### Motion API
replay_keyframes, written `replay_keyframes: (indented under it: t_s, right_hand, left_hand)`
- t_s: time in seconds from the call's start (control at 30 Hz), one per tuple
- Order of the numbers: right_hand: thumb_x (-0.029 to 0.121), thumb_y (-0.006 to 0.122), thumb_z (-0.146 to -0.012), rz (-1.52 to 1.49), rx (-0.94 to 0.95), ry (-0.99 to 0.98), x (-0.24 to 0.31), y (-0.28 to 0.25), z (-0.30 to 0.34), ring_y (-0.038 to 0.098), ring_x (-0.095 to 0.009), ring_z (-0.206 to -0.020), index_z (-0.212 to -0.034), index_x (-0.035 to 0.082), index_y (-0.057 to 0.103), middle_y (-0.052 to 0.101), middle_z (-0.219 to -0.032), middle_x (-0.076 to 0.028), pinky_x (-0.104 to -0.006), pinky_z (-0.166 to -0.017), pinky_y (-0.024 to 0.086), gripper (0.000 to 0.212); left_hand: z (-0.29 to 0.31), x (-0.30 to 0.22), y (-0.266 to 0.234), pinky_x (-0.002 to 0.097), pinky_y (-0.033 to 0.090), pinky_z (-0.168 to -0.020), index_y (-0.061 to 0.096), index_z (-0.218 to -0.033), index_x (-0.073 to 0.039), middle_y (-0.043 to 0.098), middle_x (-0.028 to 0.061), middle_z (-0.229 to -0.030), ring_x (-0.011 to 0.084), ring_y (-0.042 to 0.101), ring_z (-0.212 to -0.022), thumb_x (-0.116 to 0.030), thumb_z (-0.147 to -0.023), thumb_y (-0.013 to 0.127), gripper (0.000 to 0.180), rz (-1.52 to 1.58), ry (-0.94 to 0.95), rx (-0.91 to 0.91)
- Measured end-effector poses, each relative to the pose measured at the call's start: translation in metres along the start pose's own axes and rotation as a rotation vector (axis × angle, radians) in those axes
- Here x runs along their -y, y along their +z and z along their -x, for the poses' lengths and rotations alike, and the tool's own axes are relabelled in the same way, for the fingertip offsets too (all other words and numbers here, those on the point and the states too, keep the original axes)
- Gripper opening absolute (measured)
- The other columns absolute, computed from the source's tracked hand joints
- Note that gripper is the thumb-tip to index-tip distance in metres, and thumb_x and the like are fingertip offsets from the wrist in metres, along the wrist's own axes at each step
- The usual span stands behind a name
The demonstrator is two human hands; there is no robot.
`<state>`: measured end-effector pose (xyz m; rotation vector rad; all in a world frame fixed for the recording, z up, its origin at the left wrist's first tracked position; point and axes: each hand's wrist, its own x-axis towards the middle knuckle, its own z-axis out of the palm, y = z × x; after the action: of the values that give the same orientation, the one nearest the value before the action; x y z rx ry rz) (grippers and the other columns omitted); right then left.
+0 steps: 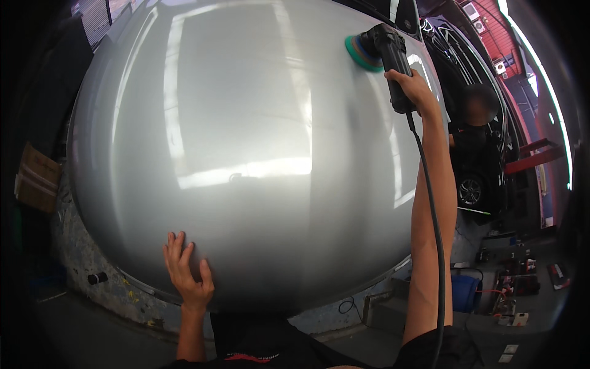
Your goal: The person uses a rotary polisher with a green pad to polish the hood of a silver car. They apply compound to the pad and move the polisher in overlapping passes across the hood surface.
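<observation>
A broad silver car panel (pixel 246 123), glossy with bright light reflections, fills the middle of the view. At its upper right, a black power polisher (pixel 394 58) rests its green foam pad (pixel 362 54) against the surface. My right hand (pixel 413 89) is wrapped round the polisher's body, arm stretched far out. The polisher's black cord (pixel 435 227) runs back along my right forearm. Near the panel's close edge, my left hand (pixel 189 270) lies flat on the silver surface with its fingers spread, holding nothing.
A cardboard box (pixel 38 177) stands at the left. To the right, another person (pixel 473 123) is beside a black car (pixel 470 190). Bottles and tools crowd a dark surface (pixel 516 277) at the lower right, near a blue container (pixel 465 293). A small black cylinder (pixel 97 278) sits lower left.
</observation>
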<state>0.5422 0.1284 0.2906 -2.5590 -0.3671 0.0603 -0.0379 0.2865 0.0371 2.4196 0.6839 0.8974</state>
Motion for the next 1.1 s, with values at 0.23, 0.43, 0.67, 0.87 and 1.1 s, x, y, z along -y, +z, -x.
replay_keyframes:
  t_s: [0.23, 0.43, 0.67, 0.87, 1.1]
  right_hand:
    - [0.045, 0.08, -0.082, -0.008, 0.014, 0.03, 0.009, 0.002, -0.038, 0.068, -0.021, -0.067, -0.129, -0.006, 0.053, 0.064, -0.093, -0.013, -0.037, -0.056, 0.058, 0.075]
    - [0.045, 0.079, -0.084, -0.023, 0.043, 0.04, 0.01, -0.003, -0.066, 0.068, -0.021, -0.066, -0.123, -0.002, 0.054, 0.062, -0.091, -0.011, -0.0368, -0.056, 0.059, 0.066]
    - [0.043, 0.077, -0.086, -0.039, 0.076, 0.06, 0.004, -0.009, -0.102, 0.068, -0.021, -0.065, -0.121, 0.0, 0.055, 0.063, -0.087, -0.011, -0.0362, -0.053, 0.059, 0.06]
    - [0.046, 0.077, -0.083, -0.074, 0.144, 0.031, 0.02, -0.01, -0.108, 0.07, -0.022, -0.065, -0.119, -0.007, 0.062, 0.065, -0.086, -0.011, -0.037, -0.059, 0.061, 0.066]
    - [0.047, 0.078, -0.085, -0.079, 0.145, 0.084, 0.04, -0.009, -0.127, 0.068, -0.02, -0.063, -0.111, 0.002, 0.06, 0.063, -0.08, -0.009, -0.0356, -0.056, 0.062, 0.055]
  left_hand:
    - [0.004, -0.005, -0.003, 0.0659, 0.021, -0.126, 0.055, -0.137, -0.005, 0.05, 0.0206, -0.157, 0.044, 0.037, -0.154, -0.01, -0.096, 0.057, 0.041, 0.007, -0.031, 0.036]
    - [0.008, -0.006, -0.007, 0.0661, 0.023, -0.126, 0.056, -0.134, -0.005, 0.05, 0.0207, -0.155, 0.0465, 0.034, -0.154, -0.011, -0.095, 0.057, 0.04, 0.001, -0.053, 0.036]
    - [0.017, -0.003, -0.008, 0.066, 0.027, -0.125, 0.056, -0.132, -0.002, 0.045, 0.0238, -0.157, 0.0531, 0.028, -0.155, -0.012, -0.096, 0.055, 0.038, 0.003, -0.049, 0.025]
    - [0.019, -0.008, -0.014, 0.0663, 0.027, -0.124, 0.054, -0.132, -0.001, 0.043, 0.0255, -0.158, 0.0544, 0.027, -0.155, -0.014, -0.098, 0.053, 0.036, -0.025, -0.073, 0.058]
    - [0.022, -0.008, -0.018, 0.0686, 0.026, -0.123, 0.051, -0.132, -0.002, 0.043, 0.027, -0.157, 0.0558, 0.028, -0.153, -0.018, -0.101, 0.052, 0.034, -0.067, -0.066, 0.102]
